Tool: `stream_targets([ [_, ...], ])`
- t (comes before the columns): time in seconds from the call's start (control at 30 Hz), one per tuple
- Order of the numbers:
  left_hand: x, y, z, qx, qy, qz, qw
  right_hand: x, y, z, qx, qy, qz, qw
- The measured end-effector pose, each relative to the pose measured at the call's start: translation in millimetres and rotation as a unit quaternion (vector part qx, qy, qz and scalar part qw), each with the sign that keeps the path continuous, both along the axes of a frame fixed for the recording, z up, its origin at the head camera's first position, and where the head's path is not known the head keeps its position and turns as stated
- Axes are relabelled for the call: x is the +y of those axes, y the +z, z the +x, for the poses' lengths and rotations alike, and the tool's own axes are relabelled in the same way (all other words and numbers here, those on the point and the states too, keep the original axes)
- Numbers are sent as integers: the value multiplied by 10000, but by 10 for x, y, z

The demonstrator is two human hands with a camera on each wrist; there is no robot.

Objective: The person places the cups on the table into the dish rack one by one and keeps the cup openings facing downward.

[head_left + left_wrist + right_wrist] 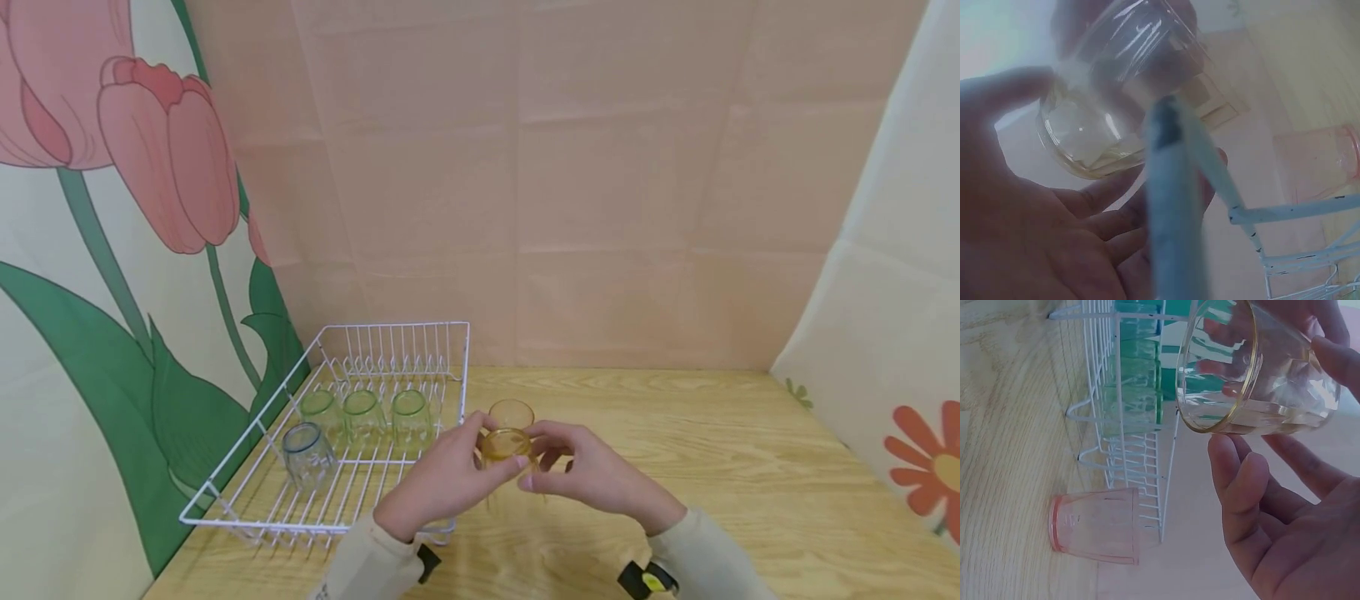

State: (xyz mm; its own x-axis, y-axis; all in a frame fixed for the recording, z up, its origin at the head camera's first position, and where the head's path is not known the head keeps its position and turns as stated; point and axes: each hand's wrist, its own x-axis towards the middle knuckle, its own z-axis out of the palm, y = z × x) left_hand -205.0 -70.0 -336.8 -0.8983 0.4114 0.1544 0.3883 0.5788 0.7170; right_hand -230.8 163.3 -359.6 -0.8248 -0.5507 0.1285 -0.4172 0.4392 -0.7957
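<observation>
A yellow-tinted drinking glass [507, 442] is off the table, between my two hands. Its wider rim points down and its base up in the right wrist view. My left hand [448, 473] pinches it near the base, thumb on the near side and fingers behind. From the other side, my right hand [600, 477] holds it with bent fingers, fingertips at the glass wall [1297, 394]. Just behind stands a pinkish-orange glass [513, 410], upright on the table, partly hidden in the head view by the held one.
To the left sits a white wire dish rack [330, 527]. In it, three green glasses [363, 417] form a row, with a blue glass [309, 458] nearer me. The rack's wire [1175, 219] passes close to the left wrist camera. Wood-grain tabletop [720, 483] extends to the right.
</observation>
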Motion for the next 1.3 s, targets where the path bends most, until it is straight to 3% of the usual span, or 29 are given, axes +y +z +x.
stream_targets([
  [0.4,-179,139,73,158,100,-226,9996,-12,-3,15,-192,207,-191,9994],
  [0.5,-280,210,76,249,336,-368,9984,8,-1,16,-237,104,-199,9995],
  [0.63,-421,323,75,391,893,-514,9939,30,4,16,-308,-4,-207,9993],
  [0.77,-583,464,60,531,1431,-633,9862,46,-4,7,-336,-42,-229,9992],
  [0.9,-774,571,2,483,1748,-1048,9778,66,-29,-14,-322,-24,-189,9993],
  [1.07,-992,549,-143,314,1732,-1456,9736,92,-57,-42,-335,-59,-127,9993],
  [1.3,-1182,397,-320,-88,1682,-1630,9721,92,-97,-57,-316,-70,-82,9994],
])
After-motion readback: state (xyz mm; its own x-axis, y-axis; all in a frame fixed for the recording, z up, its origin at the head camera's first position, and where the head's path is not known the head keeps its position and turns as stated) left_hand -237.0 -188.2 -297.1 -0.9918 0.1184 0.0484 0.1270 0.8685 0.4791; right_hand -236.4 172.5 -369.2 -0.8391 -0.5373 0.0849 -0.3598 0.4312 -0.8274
